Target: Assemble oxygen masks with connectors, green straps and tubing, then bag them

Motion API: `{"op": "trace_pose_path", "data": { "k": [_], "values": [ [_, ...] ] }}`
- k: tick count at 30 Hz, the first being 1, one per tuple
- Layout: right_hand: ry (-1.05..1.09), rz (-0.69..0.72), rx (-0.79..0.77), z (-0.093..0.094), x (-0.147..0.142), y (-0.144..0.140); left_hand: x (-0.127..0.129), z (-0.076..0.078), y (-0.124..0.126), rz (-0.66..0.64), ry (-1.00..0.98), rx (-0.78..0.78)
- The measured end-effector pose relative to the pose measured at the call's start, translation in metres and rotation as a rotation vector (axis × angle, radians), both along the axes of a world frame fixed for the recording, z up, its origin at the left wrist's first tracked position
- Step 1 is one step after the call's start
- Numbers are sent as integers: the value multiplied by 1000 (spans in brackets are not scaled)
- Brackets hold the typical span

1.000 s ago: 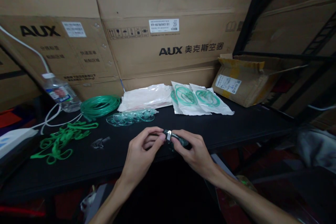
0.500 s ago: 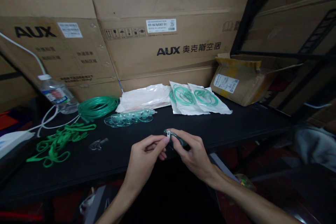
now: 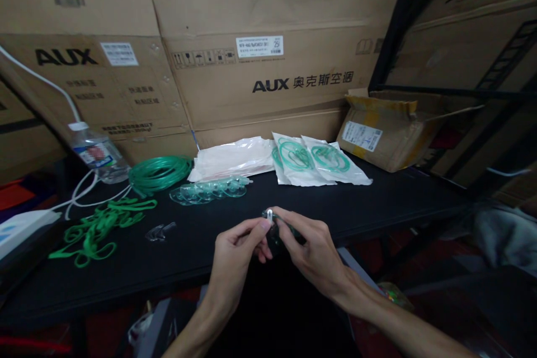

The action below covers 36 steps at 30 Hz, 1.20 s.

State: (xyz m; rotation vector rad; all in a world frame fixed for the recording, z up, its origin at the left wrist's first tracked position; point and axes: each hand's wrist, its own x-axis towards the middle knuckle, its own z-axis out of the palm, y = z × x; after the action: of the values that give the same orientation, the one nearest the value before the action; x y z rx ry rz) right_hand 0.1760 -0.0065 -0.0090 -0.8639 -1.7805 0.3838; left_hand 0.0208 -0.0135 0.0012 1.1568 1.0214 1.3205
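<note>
My left hand (image 3: 237,249) and my right hand (image 3: 308,246) meet over the near edge of a black table (image 3: 377,201). Together they pinch a small clear green-tinted mask (image 3: 272,222) with a little metal strip on top. My right hand grips its body; my left fingertips touch the strip end. Behind them on the table lies a row of clear masks (image 3: 207,189), with a coil of green tubing (image 3: 159,170) and a heap of green elastic straps (image 3: 98,224) to the left.
Sealed bags with green tubing (image 3: 319,159) and a stack of empty bags (image 3: 232,156) lie at the back. A clear connector (image 3: 159,230), a water bottle (image 3: 98,154), white cables and an open carton (image 3: 388,128) surround them. Large cardboard boxes form the backdrop; black shelving stands right.
The hands have barely shifted, drifting slightly right and down in view while still working the small mask. My left fingers have moved closer to the strip.
</note>
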Motion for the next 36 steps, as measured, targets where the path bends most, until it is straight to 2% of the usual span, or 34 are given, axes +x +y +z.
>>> {"op": "trace_pose_path", "data": {
  "k": [4,7,9,12,14,16,19,29,32,36],
  "values": [
    [0,-4,-25,7,1,-4,-3,-1,-1,-28,79,64],
    [8,-4,-89,9,0,-7,-7,-3,-1,-6,241,163],
    [6,0,-148,12,0,-8,-12,-4,0,90,391,320],
    [10,35,-235,18,0,-10,-20,-2,3,210,621,673],
    [17,70,-284,21,1,-12,-26,0,6,141,757,870],
    [22,89,-328,24,2,-12,-31,1,9,13,852,963],
    [39,122,-395,24,4,-11,-36,2,13,-90,905,992],
    [23,373,-565,30,16,-6,-46,6,17,-130,803,1030],
    [-33,427,-551,30,22,-7,-49,5,17,-103,781,984],
    [-131,379,-419,27,25,-9,-50,6,16,-79,754,936]
  ]
}}
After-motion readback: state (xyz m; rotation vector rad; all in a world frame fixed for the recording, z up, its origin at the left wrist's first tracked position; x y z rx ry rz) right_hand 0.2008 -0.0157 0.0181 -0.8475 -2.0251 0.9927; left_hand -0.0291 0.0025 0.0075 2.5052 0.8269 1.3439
